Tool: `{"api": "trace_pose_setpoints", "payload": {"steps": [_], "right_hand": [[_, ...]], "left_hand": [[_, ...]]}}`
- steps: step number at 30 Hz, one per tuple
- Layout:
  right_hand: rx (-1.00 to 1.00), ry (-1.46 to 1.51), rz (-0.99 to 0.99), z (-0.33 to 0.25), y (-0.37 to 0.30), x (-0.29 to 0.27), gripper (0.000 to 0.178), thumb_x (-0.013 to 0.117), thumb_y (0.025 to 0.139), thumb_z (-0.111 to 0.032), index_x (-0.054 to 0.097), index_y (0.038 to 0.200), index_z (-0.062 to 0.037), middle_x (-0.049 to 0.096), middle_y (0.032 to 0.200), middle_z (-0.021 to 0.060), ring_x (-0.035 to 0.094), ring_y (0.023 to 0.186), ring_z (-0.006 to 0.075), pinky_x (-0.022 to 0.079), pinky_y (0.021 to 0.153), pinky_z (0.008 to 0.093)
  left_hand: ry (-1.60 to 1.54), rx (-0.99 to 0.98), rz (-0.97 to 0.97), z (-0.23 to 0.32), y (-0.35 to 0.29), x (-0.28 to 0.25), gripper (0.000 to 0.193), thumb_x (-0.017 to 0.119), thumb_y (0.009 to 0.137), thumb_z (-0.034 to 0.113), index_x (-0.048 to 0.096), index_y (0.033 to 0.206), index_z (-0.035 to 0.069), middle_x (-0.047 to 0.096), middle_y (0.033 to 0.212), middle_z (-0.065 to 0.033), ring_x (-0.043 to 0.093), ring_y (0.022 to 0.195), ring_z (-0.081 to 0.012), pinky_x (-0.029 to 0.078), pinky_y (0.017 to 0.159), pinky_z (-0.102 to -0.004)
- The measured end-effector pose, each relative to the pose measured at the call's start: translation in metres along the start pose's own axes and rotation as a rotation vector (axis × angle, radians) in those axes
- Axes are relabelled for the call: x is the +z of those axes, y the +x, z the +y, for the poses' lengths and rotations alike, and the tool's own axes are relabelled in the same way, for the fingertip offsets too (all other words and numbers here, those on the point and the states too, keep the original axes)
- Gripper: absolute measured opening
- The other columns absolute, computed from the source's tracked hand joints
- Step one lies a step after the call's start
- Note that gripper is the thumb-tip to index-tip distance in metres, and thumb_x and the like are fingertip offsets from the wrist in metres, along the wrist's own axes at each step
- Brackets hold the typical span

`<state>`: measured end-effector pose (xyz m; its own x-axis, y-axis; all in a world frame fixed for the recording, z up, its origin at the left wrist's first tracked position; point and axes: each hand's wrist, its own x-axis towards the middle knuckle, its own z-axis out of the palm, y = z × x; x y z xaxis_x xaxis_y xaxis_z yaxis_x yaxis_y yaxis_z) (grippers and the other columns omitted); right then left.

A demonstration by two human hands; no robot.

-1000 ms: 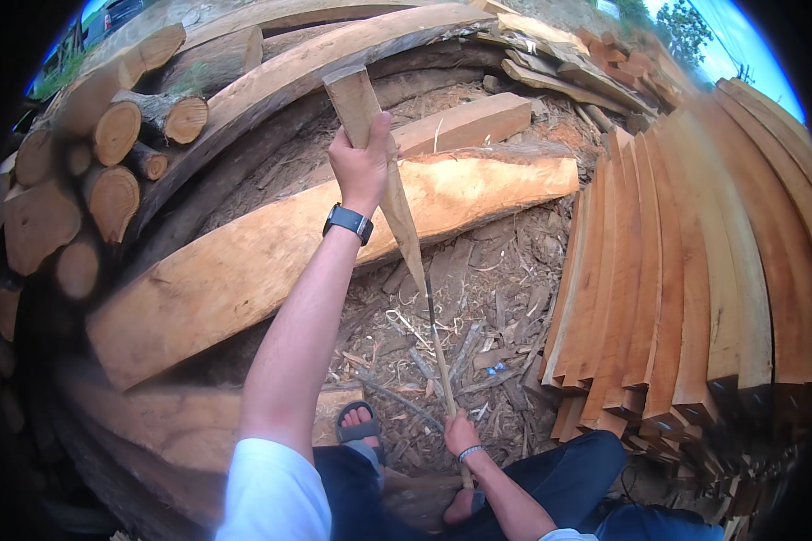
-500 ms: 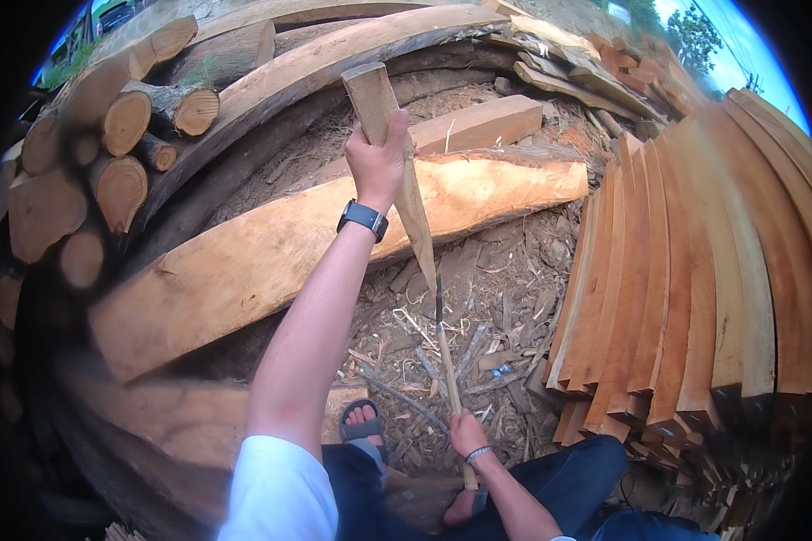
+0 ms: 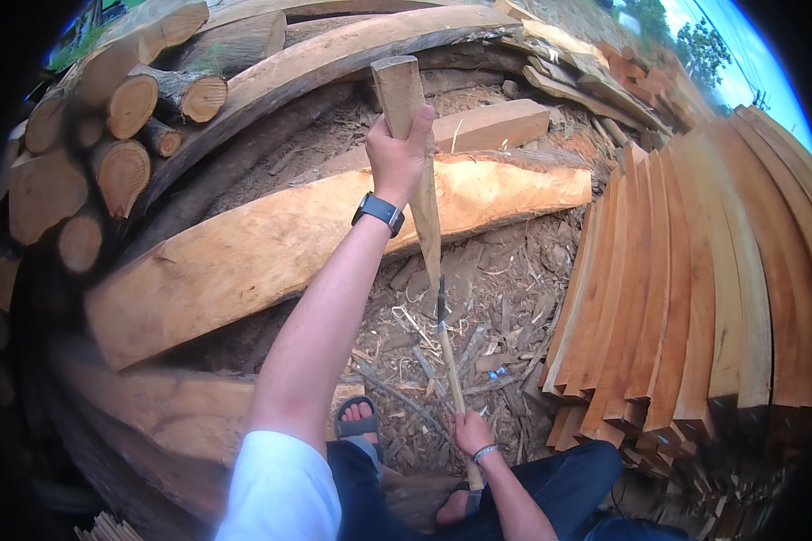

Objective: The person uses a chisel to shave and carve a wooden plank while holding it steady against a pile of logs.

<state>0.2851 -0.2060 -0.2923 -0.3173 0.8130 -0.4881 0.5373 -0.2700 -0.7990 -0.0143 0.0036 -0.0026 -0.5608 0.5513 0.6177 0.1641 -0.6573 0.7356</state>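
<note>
My left hand [image 3: 401, 164] is wrapped around a tapered piece of wood [image 3: 398, 83], thumb up along its side, below the broad squared end. My right hand [image 3: 473, 436] is closed on a slim wooden handle [image 3: 452, 362], whose lower end comes down beside my sandalled foot. Between them, the narrow tip of the tapered wood meets the dark metal head [image 3: 441, 303] at the handle's top; whether the two are joined or only line up from this view, I cannot tell.

Nothing underneath carries the tapered wood: I hold it up in front of the pale slab [image 3: 244, 261], so that it crosses the slab's far and near long edges, nearer the slab's right end than its left corner. The ground [image 3: 523, 298] beneath is covered in bark and chips.

As far as I can judge, the shaping is well advanced: the wood already narrows from its thick upper end to a slender point, and both pieces are in hand and lined up. The upper end is left broad and blunt. Whether the point needs more trimming, or the metal head more seating, the view does not settle; I see no other finish on the wood.
</note>
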Motion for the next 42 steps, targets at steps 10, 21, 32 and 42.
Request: {"api": "trace_pose_setpoints", "payload": {"steps": [10, 21, 32, 42], "right_hand": [[0.499, 1.58, -0.697, 0.019, 0.03, -0.04, 0.028, 0.044, 0.104, -0.035, 0.049, 0.103, -0.0078, 0.043, 0.056, -0.0016, 0.037, 0.034, 0.0153, 0.037, 0.034, 0.034], [0.131, -0.012, -0.041, 0.017, 0.006, -0.007, 0.029, 0.045, 0.102, -0.027, 0.051, 0.09, -0.0014, 0.053, 0.057, 0.0085, 0.052, 0.039, 0.0197, 0.044, 0.036, 0.0367], [0.235, -0.189, -0.055, -0.011, -0.003, 0.0, 0.037, 0.049, 0.098, -0.029, 0.056, 0.089, 0.0066, 0.064, 0.081, 0.0324, 0.062, 0.084, 0.0519, 0.051, 0.077, 0.0555], [-0.267, -0.361, 0.373, 0.011, 0.005, 0.009, 0.037, 0.048, 0.098, -0.028, 0.057, 0.089, 0.007, 0.062, 0.074, 0.0321, 0.062, 0.075, 0.0508, 0.049, 0.069, 0.0564]], "left_hand": [[-0.034, 0.0, -0.046, 0.0, -0.003, 0.009, 0.052, 0.074, 0.085, 0.049, 0.06, 0.09, -0.001, 0.065, 0.074, -0.0066, 0.067, 0.061, -0.0143, 0.056, 0.055, -0.0289], [0.02, -0.016, -0.011, 0.004, -0.004, 0.008, 0.052, 0.073, 0.086, 0.049, 0.059, 0.091, -0.001, 0.064, 0.071, -0.0069, 0.067, 0.061, -0.0153, 0.057, 0.056, -0.0293], [0.039, -0.009, 0.006, 0.001, -0.004, -0.003, 0.052, 0.073, 0.085, 0.048, 0.059, 0.091, -0.001, 0.064, 0.071, -0.0071, 0.068, 0.061, -0.0158, 0.058, 0.056, -0.0301], [0.04, -0.014, -0.001, 0.001, -0.004, 0.003, 0.05, 0.073, 0.086, 0.046, 0.059, 0.092, -0.002, 0.063, 0.072, -0.0062, 0.067, 0.06, -0.0149, 0.058, 0.055, -0.0297]]}}
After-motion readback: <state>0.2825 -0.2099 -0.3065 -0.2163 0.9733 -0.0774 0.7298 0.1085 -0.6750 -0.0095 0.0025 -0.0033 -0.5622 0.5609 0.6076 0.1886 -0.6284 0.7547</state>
